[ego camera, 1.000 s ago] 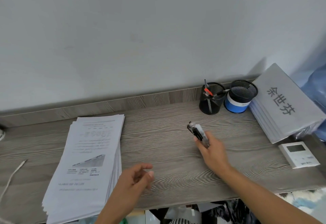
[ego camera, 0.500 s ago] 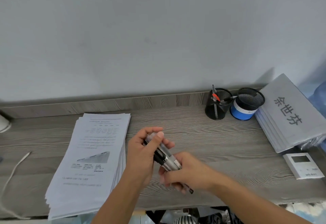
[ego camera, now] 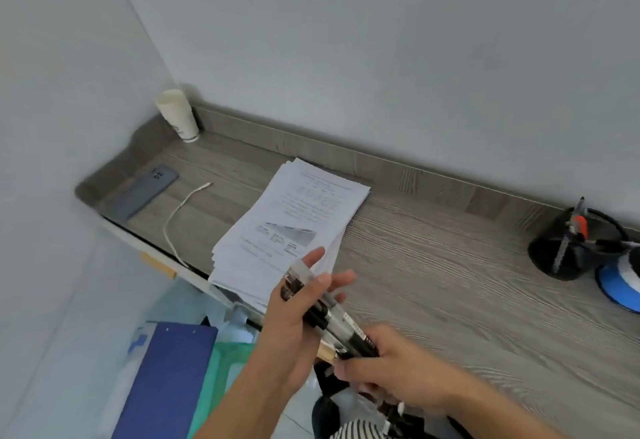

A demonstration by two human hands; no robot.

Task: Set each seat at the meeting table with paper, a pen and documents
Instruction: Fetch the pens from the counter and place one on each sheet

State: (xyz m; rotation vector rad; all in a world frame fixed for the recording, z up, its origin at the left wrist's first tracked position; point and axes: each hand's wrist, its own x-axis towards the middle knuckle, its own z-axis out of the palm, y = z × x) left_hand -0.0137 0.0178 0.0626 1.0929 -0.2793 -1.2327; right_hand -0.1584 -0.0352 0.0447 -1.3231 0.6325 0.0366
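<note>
Documents [ego camera: 291, 217] lie as one thick printed stack, flat on the grey wood-grain desk [ego camera: 433, 265], with the near corner overhanging the front edge. The stack sits just beyond the hands and neither hand touches it. Its position on the desk matches that of a second ago.

A blue folder [ego camera: 166, 379] lies below the desk edge, to the left.

The left hand [ego camera: 291, 331] is palm-up. A bundle of pens [ego camera: 334, 315] lies across the palm, pinned by the thumb; the fingers reach out almost straight past the caps. The right hand [ego camera: 394, 369] wraps its curled fingers round the lower end of the same bundle. The pens are therefore above the front edge of the desk, clear of its surface, held from both ends.

Change: one second ago the right hand alone carried the pens near the black mesh holder [ego camera: 561, 251], and the left hand was empty. The bundle is now shared between both hands, and the view has turned toward the left end of the desk.

Assessment: the pens are collected; the documents are not. The bundle appears to be passing to the left hand, which would free the right hand to lift the stack. No seat is set yet.

Also on the desk: a phone [ego camera: 147, 193] face down at the left end, a stack of paper cups [ego camera: 178, 115] in the corner, and a white cable [ego camera: 180, 217].
</note>
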